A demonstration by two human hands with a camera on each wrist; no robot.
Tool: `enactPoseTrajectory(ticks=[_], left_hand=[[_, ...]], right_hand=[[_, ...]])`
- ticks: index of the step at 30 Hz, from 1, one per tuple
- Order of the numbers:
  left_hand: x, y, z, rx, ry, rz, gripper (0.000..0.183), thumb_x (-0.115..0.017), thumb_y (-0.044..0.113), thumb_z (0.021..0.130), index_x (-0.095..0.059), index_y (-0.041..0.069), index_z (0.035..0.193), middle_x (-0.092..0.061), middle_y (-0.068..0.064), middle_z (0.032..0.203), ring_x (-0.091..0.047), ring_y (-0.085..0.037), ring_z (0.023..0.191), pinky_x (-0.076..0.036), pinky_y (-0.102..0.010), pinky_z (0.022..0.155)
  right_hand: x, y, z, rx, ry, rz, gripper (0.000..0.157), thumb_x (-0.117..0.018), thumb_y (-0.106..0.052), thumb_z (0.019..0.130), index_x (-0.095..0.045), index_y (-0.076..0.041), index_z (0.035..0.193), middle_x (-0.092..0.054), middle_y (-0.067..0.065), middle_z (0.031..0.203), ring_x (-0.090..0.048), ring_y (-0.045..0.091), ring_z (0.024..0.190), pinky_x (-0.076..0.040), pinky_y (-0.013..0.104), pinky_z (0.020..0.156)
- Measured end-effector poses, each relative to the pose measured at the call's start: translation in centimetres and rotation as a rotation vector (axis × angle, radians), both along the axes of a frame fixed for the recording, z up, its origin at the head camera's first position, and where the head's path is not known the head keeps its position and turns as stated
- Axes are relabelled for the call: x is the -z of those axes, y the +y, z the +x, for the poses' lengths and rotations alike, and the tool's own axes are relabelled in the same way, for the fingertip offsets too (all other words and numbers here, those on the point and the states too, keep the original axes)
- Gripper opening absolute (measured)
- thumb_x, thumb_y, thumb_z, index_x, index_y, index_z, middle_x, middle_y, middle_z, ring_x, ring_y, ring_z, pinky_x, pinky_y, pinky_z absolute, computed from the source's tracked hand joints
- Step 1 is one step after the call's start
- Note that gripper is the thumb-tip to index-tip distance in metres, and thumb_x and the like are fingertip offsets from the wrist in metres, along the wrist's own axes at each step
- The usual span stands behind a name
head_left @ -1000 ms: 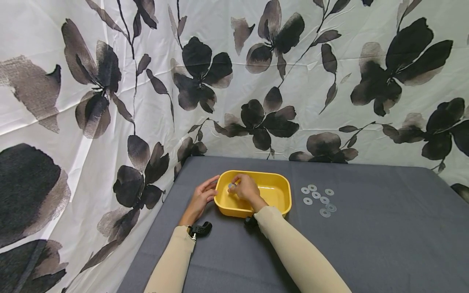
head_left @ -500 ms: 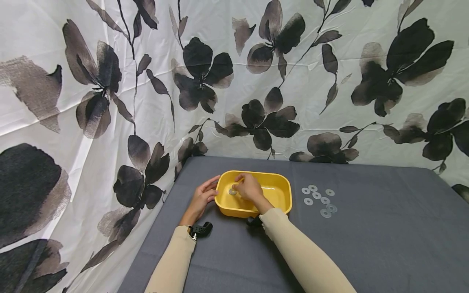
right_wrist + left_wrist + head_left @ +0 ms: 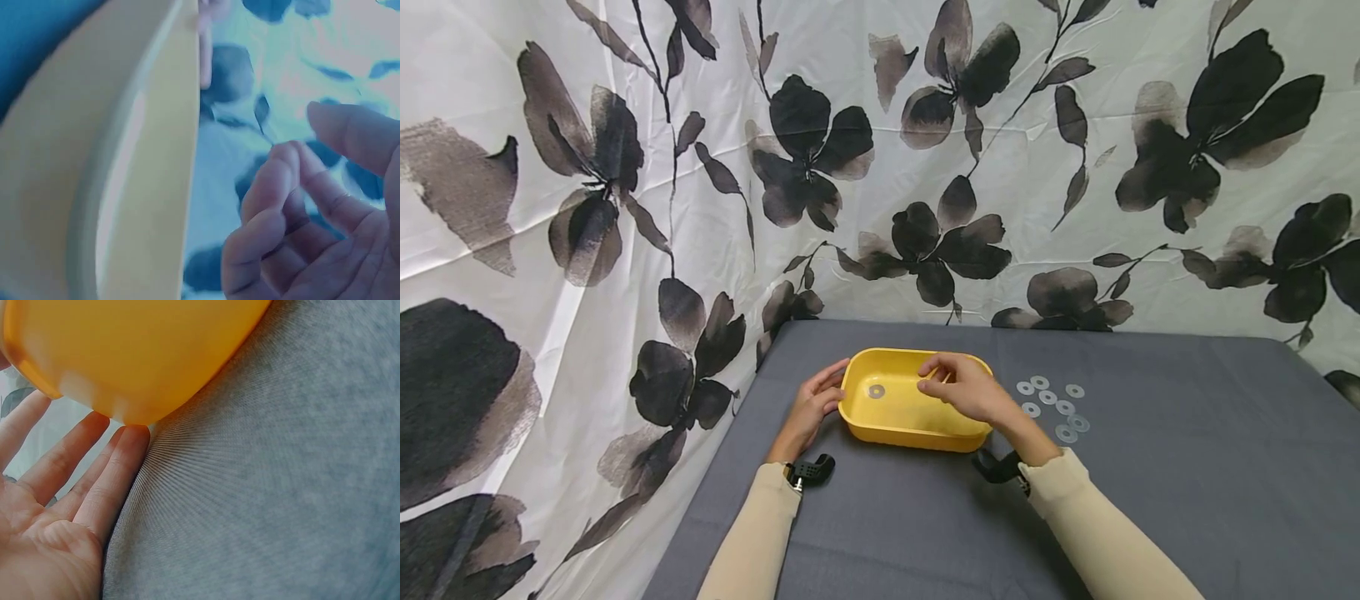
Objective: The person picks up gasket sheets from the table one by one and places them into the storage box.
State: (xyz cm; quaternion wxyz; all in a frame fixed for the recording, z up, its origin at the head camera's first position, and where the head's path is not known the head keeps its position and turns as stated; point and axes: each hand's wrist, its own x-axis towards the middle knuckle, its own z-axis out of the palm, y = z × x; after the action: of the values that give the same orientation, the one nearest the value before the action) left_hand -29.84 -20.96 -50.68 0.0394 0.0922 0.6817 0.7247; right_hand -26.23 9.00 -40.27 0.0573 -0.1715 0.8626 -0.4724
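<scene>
A yellow plastic tub sits on the grey cloth, with one flat metal washer lying on its floor toward the left. My left hand touches the tub's left end; in the left wrist view its fairly straight fingers meet the outer wall. Over the tub's right half is my right hand, holding nothing. Its loosely bent fingers stand apart from the thumb in the right wrist view. Several more washers lie flat on the cloth just right of the tub.
The grey cloth covers the table. A white curtain with dark flowers hangs along the back and left edges. Each wrist carries a black camera mount, such as the left mount.
My right hand has let go of a washer, which now lies on the tub's floor, and has moved right over the tub. The left hand has stayed at the tub's left end.
</scene>
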Motion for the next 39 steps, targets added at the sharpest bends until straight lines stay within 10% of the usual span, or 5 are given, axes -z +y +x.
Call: enactPoseTrajectory(ticks=[16,39], left_hand=[[0.2,0.1,0.1,-0.031,0.014,0.005,0.057,-0.059,0.002,0.092,-0.055,0.013,0.149,-0.056,-0.021,0.147,-0.067,-0.012,0.112,-0.058,-0.025,0.085],[0.3,0.1,0.1,-0.015,0.027,0.011,0.056,-0.059,0.000,0.095,-0.054,0.013,0.149,-0.056,-0.022,0.147,-0.067,-0.012,0.112,-0.058,-0.024,0.086]], right_hand=[[2.0,13.7,-2.0,0.255,0.086,-0.017,0.037,-0.063,-0.031,0.102,-0.062,-0.002,0.125,-0.066,0.012,0.102,-0.059,0.013,0.077,-0.053,0.028,0.065],[7.5,21.2,-3.9,0.366,-0.109,0.204,0.046,-0.063,-0.022,0.099,-0.056,0.010,0.132,-0.066,0.032,0.113,-0.070,0.032,0.089,-0.054,0.037,0.070]])
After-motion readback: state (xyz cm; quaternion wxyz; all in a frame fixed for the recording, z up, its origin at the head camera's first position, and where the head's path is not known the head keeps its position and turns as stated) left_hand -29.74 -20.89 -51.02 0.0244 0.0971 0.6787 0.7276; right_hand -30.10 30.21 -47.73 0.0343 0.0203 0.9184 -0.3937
